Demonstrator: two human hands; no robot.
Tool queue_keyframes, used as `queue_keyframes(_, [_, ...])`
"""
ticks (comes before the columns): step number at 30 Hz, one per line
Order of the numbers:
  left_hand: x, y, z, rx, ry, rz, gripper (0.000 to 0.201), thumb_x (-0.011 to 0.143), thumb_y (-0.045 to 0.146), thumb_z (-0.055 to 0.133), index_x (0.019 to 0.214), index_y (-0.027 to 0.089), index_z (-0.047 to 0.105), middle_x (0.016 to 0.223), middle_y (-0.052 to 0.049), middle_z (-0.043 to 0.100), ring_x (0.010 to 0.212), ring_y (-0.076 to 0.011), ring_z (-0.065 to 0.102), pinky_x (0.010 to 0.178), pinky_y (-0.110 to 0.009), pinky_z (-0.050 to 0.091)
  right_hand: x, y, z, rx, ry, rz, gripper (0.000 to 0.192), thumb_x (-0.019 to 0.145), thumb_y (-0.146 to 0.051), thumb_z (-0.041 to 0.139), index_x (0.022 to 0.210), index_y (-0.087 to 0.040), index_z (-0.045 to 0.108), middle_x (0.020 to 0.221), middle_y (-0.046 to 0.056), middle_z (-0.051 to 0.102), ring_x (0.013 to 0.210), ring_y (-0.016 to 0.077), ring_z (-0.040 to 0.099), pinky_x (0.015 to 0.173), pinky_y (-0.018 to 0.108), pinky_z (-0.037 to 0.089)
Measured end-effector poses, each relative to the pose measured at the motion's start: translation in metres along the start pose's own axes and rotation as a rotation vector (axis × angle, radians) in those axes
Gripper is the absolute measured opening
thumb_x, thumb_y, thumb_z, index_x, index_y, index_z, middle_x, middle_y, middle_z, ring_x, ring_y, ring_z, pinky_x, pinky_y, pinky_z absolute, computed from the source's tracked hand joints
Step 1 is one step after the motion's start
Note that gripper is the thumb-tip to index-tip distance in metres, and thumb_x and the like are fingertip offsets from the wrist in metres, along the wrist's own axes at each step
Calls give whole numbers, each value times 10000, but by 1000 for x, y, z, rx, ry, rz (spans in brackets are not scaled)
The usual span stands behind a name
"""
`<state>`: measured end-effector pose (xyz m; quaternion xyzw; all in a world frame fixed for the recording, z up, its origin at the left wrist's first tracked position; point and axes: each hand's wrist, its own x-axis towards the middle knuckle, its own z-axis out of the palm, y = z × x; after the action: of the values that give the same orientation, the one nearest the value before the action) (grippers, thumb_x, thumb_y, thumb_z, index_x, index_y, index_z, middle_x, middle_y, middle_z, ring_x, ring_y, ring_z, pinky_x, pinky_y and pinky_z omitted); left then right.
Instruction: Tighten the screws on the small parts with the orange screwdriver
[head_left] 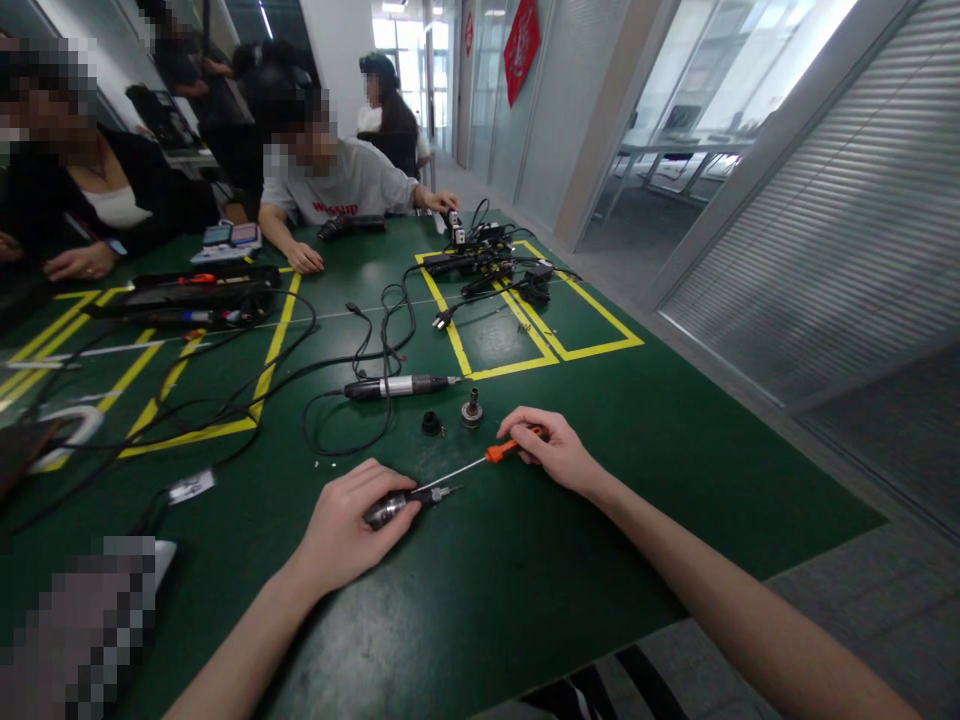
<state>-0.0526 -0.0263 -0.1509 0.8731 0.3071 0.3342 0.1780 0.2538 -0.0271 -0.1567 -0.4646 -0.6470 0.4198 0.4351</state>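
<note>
My left hand (345, 525) is wrapped around a short dark cylindrical tool body (386, 510) with a silver collar and a thin pointed tip facing right. In my right hand (559, 455) is a screwdriver (496, 453) with an orange and black handle. Its slim shaft slants down left to the tool body, close to my left fingers; the exact contact at its tip is too small to make out. Just beyond lie a small black ring-shaped part (431, 424) and a round metal part with an upright stem (472, 410).
A corded pen-shaped power tool (401, 386) lies behind the loose parts on the green table (712, 450). Black cables (300, 360) run across the left side. Plugs and power strips (487, 260) are piled at the back. A co-worker's hand (304, 258) rests across the table.
</note>
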Motion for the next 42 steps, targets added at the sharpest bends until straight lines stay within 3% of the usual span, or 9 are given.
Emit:
queue_keyframes(2, [0, 0, -1, -2, -1, -4, 114, 960, 251, 667, 966, 182, 757, 846, -44, 772, 749, -171, 715, 685, -270, 568, -1, -1, 1, 2, -17, 40, 356, 967, -499, 600, 823, -183, 678, 583, -47, 489, 489, 106, 429, 497, 247, 353])
queue_keyframes(4, [0, 0, -1, -5, -6, -11, 116, 961, 257, 669, 970, 185, 758, 849, -43, 774, 751, -171, 716, 685, -267, 568, 0, -3, 1, -20, -15, 40, 319, 945, -473, 642, 819, -183, 678, 637, -27, 549, 512, 105, 449, 506, 246, 356])
queue_keyframes(9, [-1, -2, -1, -7, -15, -21, 124, 970, 264, 663, 978, 184, 758, 863, -49, 777, 759, -171, 722, 695, -264, 572, 1, -6, -2, -94, -28, -72, 224, 916, -397, 669, 882, -180, 711, 798, 29, 679, 640, 137, 541, 599, 254, 432])
queue_keyframes(16, [0, 0, -1, 4, -15, -37, 157, 976, 305, 659, 962, 188, 763, 863, -52, 778, 754, -174, 724, 688, -266, 580, -1, 1, -3, -252, -43, -103, 296, 942, -429, 672, 820, -163, 716, 656, -1, 622, 540, 111, 472, 534, 244, 371])
queue_keyframes(21, [-1, -2, 1, 5, -16, -25, 120, 950, 290, 689, 958, 194, 760, 859, -49, 780, 751, -178, 722, 684, -273, 583, -1, -1, -3, -147, -67, -32, 316, 869, -471, 773, 816, -169, 700, 708, 8, 650, 582, 123, 516, 541, 244, 411])
queue_keyframes(26, [-1, -1, 0, 18, -10, -24, 99, 939, 277, 701, 950, 194, 753, 862, -50, 779, 754, -177, 720, 679, -273, 580, 0, -2, -5, -118, -107, -70, 335, 795, -472, 837, 852, -177, 689, 803, 13, 657, 651, 133, 549, 610, 255, 454])
queue_keyframes(33, [0, -3, 1, 5, -8, -20, 91, 937, 264, 706, 958, 191, 756, 859, -39, 776, 754, -169, 723, 689, -267, 574, 0, 1, -8, -291, -170, -106, 349, 965, -450, 658, 787, -157, 723, 621, -19, 592, 530, 100, 454, 543, 246, 342])
queue_keyframes(42, [-1, -4, 1, 10, -3, -38, 95, 918, 277, 720, 937, 193, 759, 847, -40, 773, 747, -172, 722, 688, -268, 576, -1, -5, -9, -136, -178, -43, 256, 856, -407, 796, 872, -166, 711, 781, 13, 680, 626, 119, 546, 582, 237, 444])
